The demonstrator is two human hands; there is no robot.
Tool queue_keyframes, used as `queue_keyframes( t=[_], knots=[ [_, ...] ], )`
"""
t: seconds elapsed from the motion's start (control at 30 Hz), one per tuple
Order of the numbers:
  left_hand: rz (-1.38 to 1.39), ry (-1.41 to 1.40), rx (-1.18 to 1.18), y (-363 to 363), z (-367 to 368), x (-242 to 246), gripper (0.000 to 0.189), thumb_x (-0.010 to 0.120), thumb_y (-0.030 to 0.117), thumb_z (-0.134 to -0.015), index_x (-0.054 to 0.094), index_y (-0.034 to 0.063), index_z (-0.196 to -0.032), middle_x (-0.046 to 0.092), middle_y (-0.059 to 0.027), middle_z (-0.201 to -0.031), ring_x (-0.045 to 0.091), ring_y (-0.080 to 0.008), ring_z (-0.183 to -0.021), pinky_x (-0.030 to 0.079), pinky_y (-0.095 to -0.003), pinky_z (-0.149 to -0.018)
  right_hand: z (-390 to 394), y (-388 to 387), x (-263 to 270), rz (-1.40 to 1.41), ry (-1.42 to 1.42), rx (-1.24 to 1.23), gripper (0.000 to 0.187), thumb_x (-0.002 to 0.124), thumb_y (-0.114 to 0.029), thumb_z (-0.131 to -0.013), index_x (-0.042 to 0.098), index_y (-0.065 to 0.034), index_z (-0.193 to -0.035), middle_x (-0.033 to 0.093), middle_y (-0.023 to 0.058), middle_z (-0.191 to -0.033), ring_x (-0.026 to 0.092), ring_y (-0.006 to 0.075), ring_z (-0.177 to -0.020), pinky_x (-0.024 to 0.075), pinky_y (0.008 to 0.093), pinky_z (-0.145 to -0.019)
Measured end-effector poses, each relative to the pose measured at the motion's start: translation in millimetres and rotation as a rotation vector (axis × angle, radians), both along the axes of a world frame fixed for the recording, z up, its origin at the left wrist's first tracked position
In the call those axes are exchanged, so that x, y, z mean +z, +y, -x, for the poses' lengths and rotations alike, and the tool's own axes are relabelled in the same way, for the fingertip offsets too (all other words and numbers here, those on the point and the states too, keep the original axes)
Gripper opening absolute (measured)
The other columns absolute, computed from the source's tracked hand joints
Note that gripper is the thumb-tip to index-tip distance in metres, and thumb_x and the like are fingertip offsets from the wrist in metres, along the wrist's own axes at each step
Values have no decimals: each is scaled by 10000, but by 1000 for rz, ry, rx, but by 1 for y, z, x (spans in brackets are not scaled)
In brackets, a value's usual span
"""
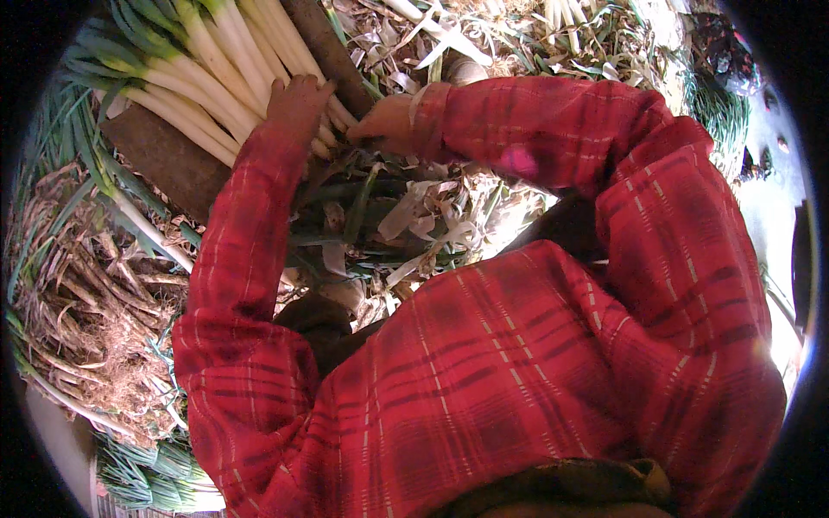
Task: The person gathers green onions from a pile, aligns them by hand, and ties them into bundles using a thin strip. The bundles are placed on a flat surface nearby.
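Long white stalks with green tops, leeks or large spring onions [207, 84], lie side by side at the upper left, between two brown boards. Across their lower white part lies my left hand [298, 107], fingers bent over the stalks; how firmly it holds them cannot be told. My right hand [385, 126] is at the root end of the rightmost stalks, its fingers drawn together beside a stalk tip. Whether it pinches that tip is hidden by blur and shadow. The lower board [165, 158] runs under my left forearm, and the upper board [330, 52] slants down towards my right hand.
Peeled leaf scraps [421, 213] cover the ground below my hands, with more trimmings at the top. A heap of dry, rooty stalks [110, 324] lies on the left. Green-topped bundles [155, 476] rest at the lower left, and more greens [719, 120] stand at the right.
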State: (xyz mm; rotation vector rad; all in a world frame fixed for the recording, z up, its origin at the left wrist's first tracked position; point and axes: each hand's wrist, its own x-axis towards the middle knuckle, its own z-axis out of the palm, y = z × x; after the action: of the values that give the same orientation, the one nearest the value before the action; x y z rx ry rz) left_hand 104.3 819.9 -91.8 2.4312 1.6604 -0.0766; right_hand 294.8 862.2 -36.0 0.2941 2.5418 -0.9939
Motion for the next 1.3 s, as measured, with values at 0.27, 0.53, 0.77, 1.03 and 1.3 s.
queue_keyframes(
  t=[0.27,0.53,0.77,1.03,1.3],
  knots=[
    [-2,-6,-72,16,11,-6,372,518,135,-813,542,211,-1177,595,-61,-961,551,-234,-994,363,-423,-882,-39,28,4,-54,-89,48,371,579,-108,-727,588,-151,-1096,641,150,-881,618,362,-776,482,454,-674],
    [-181,-178,-34,15,46,-6,434,606,140,-774,539,228,-1193,595,-39,-939,566,-221,-945,416,-379,-791,-37,42,15,-6,-146,38,406,586,-55,-681,591,-109,-1084,642,155,-877,616,344,-834,488,437,-712],
    [-276,-445,121,43,52,15,420,617,154,-785,531,216,-1191,607,-66,-935,597,-295,-851,472,-413,-734,-37,31,25,-29,-148,52,393,628,-118,-688,612,-169,-1077,663,131,-915,643,320,-837,514,441,-705],
    [101,-201,-41,20,32,11,460,601,114,-753,523,180,-1201,624,-97,-961,597,-304,-922,493,-416,-770,-32,84,8,396,-21,-794,309,666,-338,-791,639,-38,-862,605,52,-669,565,167,-558,468,305,-526],
    [173,-256,296,26,26,-4,408,621,170,-742,555,159,-1144,646,-135,-952,611,-324,-920,487,-415,-815,-35,90,10,677,57,-1114,196,620,-257,-823,641,-82,-910,544,21,-597,496,138,-474,411,298,-442]
  ],
)
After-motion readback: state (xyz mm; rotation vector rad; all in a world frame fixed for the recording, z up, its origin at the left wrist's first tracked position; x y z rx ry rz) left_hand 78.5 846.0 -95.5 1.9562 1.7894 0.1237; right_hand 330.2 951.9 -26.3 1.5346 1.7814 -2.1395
